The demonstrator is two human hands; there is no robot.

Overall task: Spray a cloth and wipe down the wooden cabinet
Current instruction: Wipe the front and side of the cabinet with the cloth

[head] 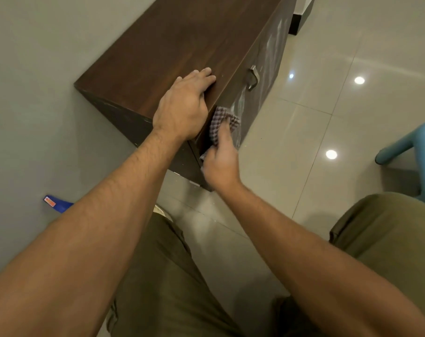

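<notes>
A dark brown wooden cabinet [172,45] stands against the grey wall, seen from above. My left hand [182,105] lies flat on its top near the front corner, fingers together, holding nothing. My right hand [221,161] presses a checked purple-grey cloth [222,120] against the cabinet's front face, just below the top edge. Streaks of wetness show on the front panel around a metal handle [254,77]. No spray bottle is clearly in view.
A blue object with a red label [57,203] lies by the wall at the left, partly hidden by my left arm. A light blue chair [406,144] stands at the right. Glossy floor tiles [328,105] reflect ceiling lights. My knees in olive trousers fill the bottom.
</notes>
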